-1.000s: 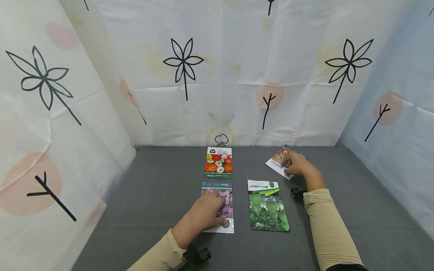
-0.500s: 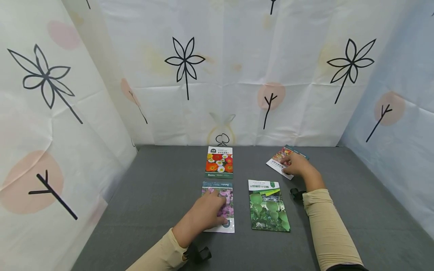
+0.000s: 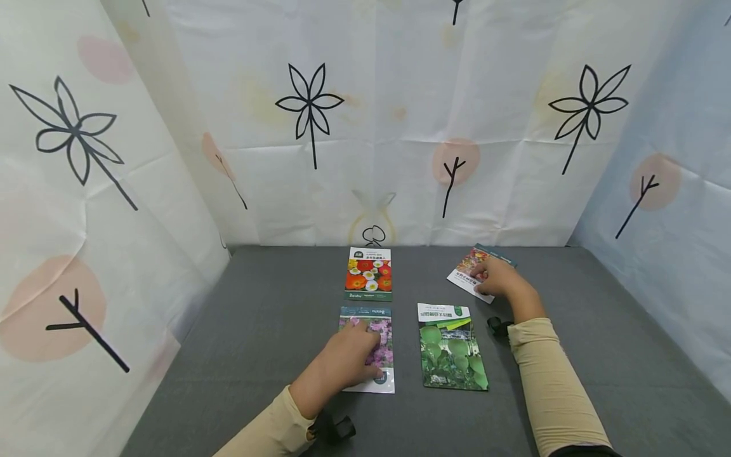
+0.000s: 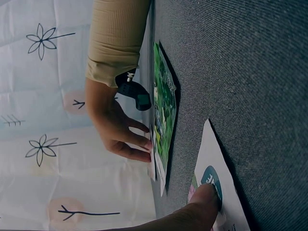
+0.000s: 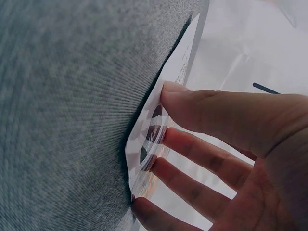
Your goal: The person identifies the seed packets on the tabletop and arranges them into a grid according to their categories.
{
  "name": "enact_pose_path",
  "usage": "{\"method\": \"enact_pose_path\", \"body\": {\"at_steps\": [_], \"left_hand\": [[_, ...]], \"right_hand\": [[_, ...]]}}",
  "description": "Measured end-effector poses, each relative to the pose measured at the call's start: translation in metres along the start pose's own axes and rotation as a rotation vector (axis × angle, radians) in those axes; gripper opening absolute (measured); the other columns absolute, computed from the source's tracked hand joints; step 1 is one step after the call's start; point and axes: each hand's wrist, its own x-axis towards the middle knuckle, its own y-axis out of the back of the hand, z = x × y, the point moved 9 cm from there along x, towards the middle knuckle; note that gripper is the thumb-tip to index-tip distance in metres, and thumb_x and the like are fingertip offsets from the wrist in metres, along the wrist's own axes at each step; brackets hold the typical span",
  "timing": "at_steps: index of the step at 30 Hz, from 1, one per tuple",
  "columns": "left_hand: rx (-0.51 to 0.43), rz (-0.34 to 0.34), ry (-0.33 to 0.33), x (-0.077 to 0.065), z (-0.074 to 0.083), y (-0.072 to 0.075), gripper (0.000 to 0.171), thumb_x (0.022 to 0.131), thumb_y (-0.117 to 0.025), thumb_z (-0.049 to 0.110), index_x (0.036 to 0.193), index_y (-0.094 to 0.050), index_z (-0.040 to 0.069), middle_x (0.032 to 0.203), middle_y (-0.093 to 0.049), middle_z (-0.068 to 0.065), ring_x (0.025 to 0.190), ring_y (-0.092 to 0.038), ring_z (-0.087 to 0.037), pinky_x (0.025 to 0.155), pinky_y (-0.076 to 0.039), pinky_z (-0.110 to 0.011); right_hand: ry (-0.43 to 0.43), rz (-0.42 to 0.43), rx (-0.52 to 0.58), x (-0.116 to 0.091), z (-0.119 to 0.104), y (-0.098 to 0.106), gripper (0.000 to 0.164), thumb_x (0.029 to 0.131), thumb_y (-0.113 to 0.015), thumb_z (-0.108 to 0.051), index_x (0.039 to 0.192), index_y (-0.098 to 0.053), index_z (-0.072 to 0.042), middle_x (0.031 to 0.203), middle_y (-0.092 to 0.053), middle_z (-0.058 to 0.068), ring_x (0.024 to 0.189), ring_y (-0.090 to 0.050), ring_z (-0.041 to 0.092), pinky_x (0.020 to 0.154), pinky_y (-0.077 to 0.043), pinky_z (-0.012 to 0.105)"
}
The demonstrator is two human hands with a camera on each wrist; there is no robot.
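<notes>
In the head view my left hand [image 3: 342, 362] rests on a seed packet with pink-purple flowers [image 3: 386, 343], fingers spread and thumb on its white lower end. The left wrist view shows that thumb [image 4: 204, 199] on the packet's round logo. My right hand [image 3: 502, 282] is on a tilted seed packet with red and orange flowers [image 3: 464, 279] at the back right. In the right wrist view the thumb and fairly straight fingertips touch the packet's face [image 5: 159, 103], which lies on the cloth. Some of each packet is hidden under the hand.
A packet with orange, red and white flowers [image 3: 368, 276] lies behind the left hand's packet. A green leafy packet [image 3: 451, 355] lies to its right. Grey cloth [image 3: 257, 330] covers the table. Patterned white curtains [image 3: 394, 95] stand at the back and sides.
My right hand and the packet under it have shifted very slightly left, the packet turning a little. My left hand stays on its packet; the other packets have not moved.
</notes>
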Motion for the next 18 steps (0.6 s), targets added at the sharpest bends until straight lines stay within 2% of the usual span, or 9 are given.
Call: {"method": "enact_pose_path", "body": {"at_steps": [5, 8, 12, 15, 18], "left_hand": [[0.004, 0.0, 0.001, -0.0002, -0.0001, 0.0001, 0.051, 0.079, -0.095, 0.04, 0.116, -0.077, 0.01, 0.118, -0.074, -0.012, 0.106, -0.068, -0.028, 0.087, -0.061, -0.045], [-0.002, -0.002, 0.006, 0.0001, -0.0004, 0.0005, 0.051, 0.079, -0.095, 0.04, 0.117, -0.077, 0.01, 0.119, -0.073, -0.013, 0.107, -0.068, -0.029, 0.088, -0.061, -0.045], [-0.002, -0.006, 0.009, 0.0003, -0.0005, 0.0007, 0.051, 0.079, -0.095, 0.039, 0.116, -0.078, 0.01, 0.118, -0.074, -0.012, 0.106, -0.067, -0.028, 0.087, -0.061, -0.045], [0.001, -0.009, 0.006, 0.0002, -0.0002, 0.0004, 0.051, 0.079, -0.095, 0.04, 0.116, -0.077, 0.01, 0.118, -0.074, -0.012, 0.105, -0.068, -0.028, 0.087, -0.061, -0.045], [0.003, -0.006, 0.0, -0.0001, 0.0002, 0.0, 0.05, 0.079, -0.095, 0.04, 0.116, -0.077, 0.01, 0.119, -0.073, -0.012, 0.106, -0.068, -0.028, 0.086, -0.061, -0.045]], "right_hand": [[0.0, -0.003, 0.006, -0.0013, -0.0033, 0.0002, 0.039, 0.091, -0.074, -0.002, 0.129, -0.071, 0.006, 0.083, -0.06, 0.012, 0.07, -0.049, 0.022, 0.063, -0.041, 0.034], [0.013, 0.004, 0.017, -0.0023, -0.0061, 0.0012, 0.039, 0.09, -0.073, 0.0, 0.127, -0.071, 0.007, 0.099, -0.067, 0.022, 0.073, -0.051, 0.024, 0.064, -0.043, 0.035], [0.026, -0.003, 0.02, -0.0027, -0.0082, 0.0, 0.039, 0.088, -0.071, 0.003, 0.127, -0.071, 0.008, 0.121, -0.068, 0.03, 0.076, -0.054, 0.025, 0.064, -0.044, 0.035], [0.031, -0.009, 0.014, -0.0024, -0.0084, -0.0019, 0.04, 0.086, -0.07, 0.004, 0.127, -0.071, 0.008, 0.125, -0.067, 0.032, 0.077, -0.055, 0.026, 0.063, -0.044, 0.035], [0.033, -0.009, 0.01, -0.0023, -0.0096, -0.0034, 0.041, 0.085, -0.07, 0.005, 0.126, -0.071, 0.008, 0.12, -0.068, 0.03, 0.08, -0.054, 0.027, 0.064, -0.043, 0.035]]}}
